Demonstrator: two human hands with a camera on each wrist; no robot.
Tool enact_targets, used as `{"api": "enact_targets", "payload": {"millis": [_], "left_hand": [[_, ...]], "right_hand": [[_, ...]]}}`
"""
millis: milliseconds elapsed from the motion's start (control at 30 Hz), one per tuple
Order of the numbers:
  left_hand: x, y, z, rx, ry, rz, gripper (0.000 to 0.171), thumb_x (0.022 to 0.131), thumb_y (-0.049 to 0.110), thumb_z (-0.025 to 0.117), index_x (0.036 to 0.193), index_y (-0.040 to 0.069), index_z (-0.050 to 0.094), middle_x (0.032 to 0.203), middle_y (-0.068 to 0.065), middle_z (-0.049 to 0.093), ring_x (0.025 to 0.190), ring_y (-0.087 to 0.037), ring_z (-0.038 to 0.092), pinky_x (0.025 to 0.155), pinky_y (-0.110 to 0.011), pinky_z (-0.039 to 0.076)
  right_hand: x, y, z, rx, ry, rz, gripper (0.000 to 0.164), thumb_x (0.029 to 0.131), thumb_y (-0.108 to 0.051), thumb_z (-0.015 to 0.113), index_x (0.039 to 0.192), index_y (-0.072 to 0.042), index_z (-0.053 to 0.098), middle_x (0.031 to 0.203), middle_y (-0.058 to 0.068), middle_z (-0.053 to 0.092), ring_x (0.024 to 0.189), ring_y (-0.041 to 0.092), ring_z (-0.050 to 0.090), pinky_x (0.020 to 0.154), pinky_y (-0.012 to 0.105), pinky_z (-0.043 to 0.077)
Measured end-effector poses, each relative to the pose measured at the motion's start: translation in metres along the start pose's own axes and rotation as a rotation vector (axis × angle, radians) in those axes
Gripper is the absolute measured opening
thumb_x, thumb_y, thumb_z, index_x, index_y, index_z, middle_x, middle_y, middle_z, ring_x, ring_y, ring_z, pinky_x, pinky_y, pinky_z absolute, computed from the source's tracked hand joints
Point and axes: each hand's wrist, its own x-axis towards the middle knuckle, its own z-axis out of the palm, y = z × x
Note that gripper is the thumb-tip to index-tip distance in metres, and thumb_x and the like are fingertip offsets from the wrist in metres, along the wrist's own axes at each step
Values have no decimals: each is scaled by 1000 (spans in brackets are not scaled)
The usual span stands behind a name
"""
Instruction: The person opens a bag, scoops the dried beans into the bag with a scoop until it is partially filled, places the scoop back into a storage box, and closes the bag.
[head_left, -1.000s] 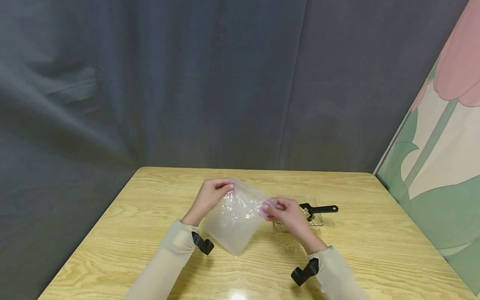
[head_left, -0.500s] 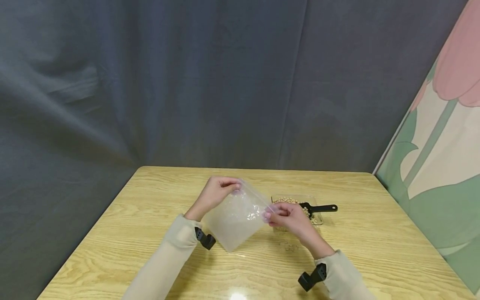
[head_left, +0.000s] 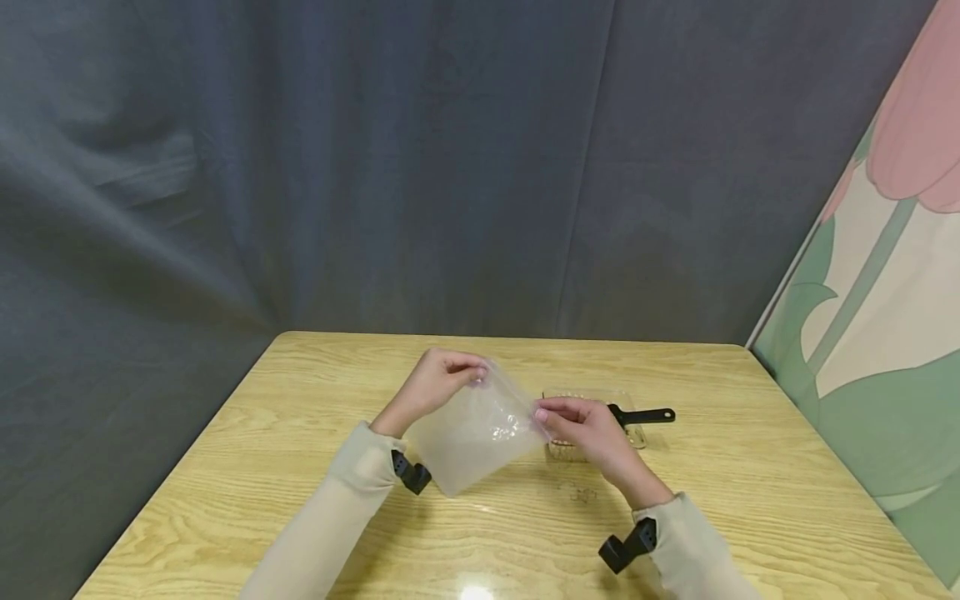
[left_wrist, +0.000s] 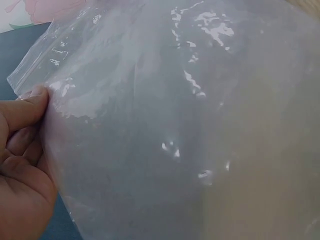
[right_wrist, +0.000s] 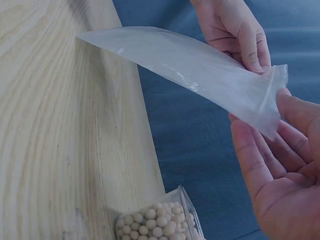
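A clear zip-lock bag (head_left: 472,437) is stretched between both hands above the table, tilted, and looks flat with nothing visible inside. My left hand (head_left: 437,386) pinches its upper left edge near the zip strip; the left wrist view shows thumb and fingers (left_wrist: 30,107) on that edge. At the other end of the zip strip, my right hand (head_left: 592,433) pinches the bag's corner between thumb (right_wrist: 295,107) and fingers. Behind the right hand stands a clear container (head_left: 637,437) of pale round beads (right_wrist: 155,225), partly hidden by that hand. A black scoop (head_left: 648,417) lies in it, handle outward.
The wooden table (head_left: 300,467) carries the container right of centre. Small dark markings (head_left: 581,493) show on the tabletop in front of it. A dark curtain (head_left: 420,167) hangs behind the table, and a flower-patterned panel (head_left: 885,275) stands at the right.
Both hands have shifted slightly right with the bag. The bag's lower corner has swung left and up. The right hand's fingers have shifted on the bag's corner.
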Motion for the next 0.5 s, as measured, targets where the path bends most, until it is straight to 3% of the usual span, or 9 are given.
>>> {"api": "enact_targets", "payload": {"millis": [233, 500], "left_hand": [[0, 3, 2, 8, -27, -14, 22, 89, 11, 66, 108, 3, 73, 108, -14, 72, 93, -21, 70, 78, -25, 56], [0, 4, 3, -1, -53, -23, 21, 89, 12, 66, 107, 4, 74, 110, -13, 71, 96, -19, 69, 80, -25, 55]], "right_hand": [[2, -3, -1, 61, -27, 43, 44, 94, -37, 60, 121, -4, 67, 125, 16, 64, 107, 20, 64, 90, 35, 53], [7, -1, 3, 146, -77, 26, 43, 96, -32, 58, 120, 3, 65, 119, 17, 66, 95, 15, 67, 85, 34, 55]]}}
